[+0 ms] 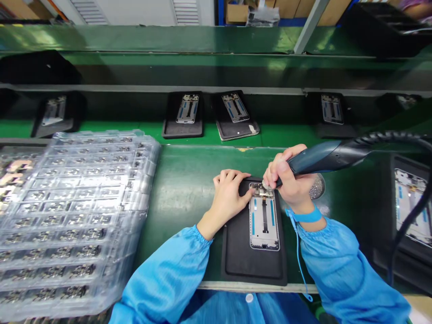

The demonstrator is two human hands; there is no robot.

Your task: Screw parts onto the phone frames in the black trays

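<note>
A phone frame (264, 220) with blue strips inside lies in a black tray (253, 263) on the green bench in front of me. My left hand (229, 195) rests on the tray's upper left, fingers flat, fingertips touching the frame's top corner. My right hand (290, 180) is wrapped round a dark blue electric screwdriver (324, 157), whose tip sits on the frame's top end. A blue wrist strap (305, 217) circles my right wrist. Both sleeves are blue.
A stack of clear plastic trays (74, 216) holding several small parts fills the left. Further black trays with phone frames (189, 110) (236, 110) (332, 110) lie on the green conveyor behind. Another tray with a frame (410, 204) sits at the right under the screwdriver's coiled cable (391, 137).
</note>
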